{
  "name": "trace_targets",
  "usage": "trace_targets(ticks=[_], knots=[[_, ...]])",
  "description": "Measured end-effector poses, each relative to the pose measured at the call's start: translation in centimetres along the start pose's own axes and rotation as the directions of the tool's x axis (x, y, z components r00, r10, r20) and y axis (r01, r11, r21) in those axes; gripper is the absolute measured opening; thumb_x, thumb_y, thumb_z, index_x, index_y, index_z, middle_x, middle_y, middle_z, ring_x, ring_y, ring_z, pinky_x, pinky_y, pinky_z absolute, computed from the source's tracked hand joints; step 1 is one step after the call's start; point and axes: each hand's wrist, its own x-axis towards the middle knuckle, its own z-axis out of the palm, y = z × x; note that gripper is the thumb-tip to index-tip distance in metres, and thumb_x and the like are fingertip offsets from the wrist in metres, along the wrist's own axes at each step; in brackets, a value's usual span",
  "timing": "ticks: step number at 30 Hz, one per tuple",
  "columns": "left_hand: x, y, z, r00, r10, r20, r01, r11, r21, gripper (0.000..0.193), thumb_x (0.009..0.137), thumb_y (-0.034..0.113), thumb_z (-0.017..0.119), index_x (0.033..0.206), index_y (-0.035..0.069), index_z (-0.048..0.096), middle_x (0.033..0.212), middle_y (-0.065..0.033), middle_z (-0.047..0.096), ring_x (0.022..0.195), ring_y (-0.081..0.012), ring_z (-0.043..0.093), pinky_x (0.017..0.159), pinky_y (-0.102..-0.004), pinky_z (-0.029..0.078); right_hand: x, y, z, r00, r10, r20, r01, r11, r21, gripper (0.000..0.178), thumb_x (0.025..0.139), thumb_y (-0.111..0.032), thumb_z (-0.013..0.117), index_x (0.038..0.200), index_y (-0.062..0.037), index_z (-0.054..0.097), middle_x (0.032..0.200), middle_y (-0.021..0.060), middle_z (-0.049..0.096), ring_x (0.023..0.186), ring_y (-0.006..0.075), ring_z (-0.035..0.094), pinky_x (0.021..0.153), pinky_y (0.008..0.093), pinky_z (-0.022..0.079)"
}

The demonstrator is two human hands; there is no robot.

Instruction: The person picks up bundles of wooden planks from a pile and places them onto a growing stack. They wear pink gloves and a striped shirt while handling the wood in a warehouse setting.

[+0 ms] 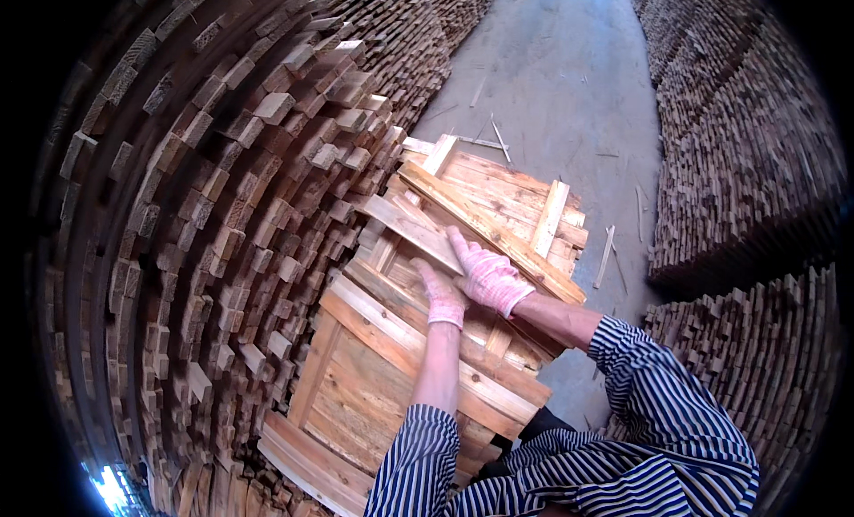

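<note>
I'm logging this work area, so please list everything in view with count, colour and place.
Board: one, light brown, near end at both hands
Panels: number unclear, light brown, beneath the hands
Left stacks: number unclear, brown, along the left side
Right stacks: at least two, brown, along the right side
Floor: one, grey, between the stacks
Slivers: several, pale, scattered on the floor
Light: one patch, bluish white, lower left edge
Sleeves: two, dark-and-white striped, bottom centre and right
Left hand: one, pink-and-white glove, centre
Right hand: one, pink-and-white glove, just right of the left hand
</note>
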Motion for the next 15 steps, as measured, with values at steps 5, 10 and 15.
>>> trace_targets(ticks=[5,10,15], knots=[[0.3,-0.4,-1.3,0.977,-0.211,0.036,0.211,0.977,0.014,0.093,0.085,0.072,0.063,0.150,0.009,0.042,0.146,-0.0154,0.050,0.132,-0.0345,0.049,0.113,-0.0512,0.040,1.4,0.1,-4.7,0.998,0.059,-0.003,-0.059,0.998,0.009,0.086,0.084,-0.025,0.068,0.160,-0.0225,0.027,0.130,0.0268,0.059,0.116,0.0408,0.062,0.100,0.0445,0.051],[1.0,-1.9,1.3,0.980,-0.177,-0.096,0.175,0.984,-0.021,0.055,0.086,0.050,0.074,0.121,0.010,0.060,0.108,-0.0123,0.064,0.099,-0.0311,0.062,0.089,-0.0509,0.055,6.1,7.7,-9.5,0.981,0.013,-0.194,-0.027,0.997,-0.072,0.079,0.085,-0.028,0.065,0.158,-0.0274,0.034,0.135,0.0187,0.058,0.125,0.0369,0.059,0.102,0.0474,0.050],[2.3,-2.2,2.5,0.979,-0.055,-0.196,0.066,0.997,0.050,0.071,0.085,0.047,0.079,0.135,0.003,0.055,0.122,-0.0156,0.064,0.105,-0.0316,0.064,0.093,-0.0486,0.056,8.1,10.4,-9.6,0.995,0.036,-0.096,-0.038,0.999,-0.016,0.076,0.087,-0.032,0.066,0.157,-0.0284,0.036,0.139,0.0194,0.057,0.129,0.0380,0.056,0.105,0.0458,0.047]])
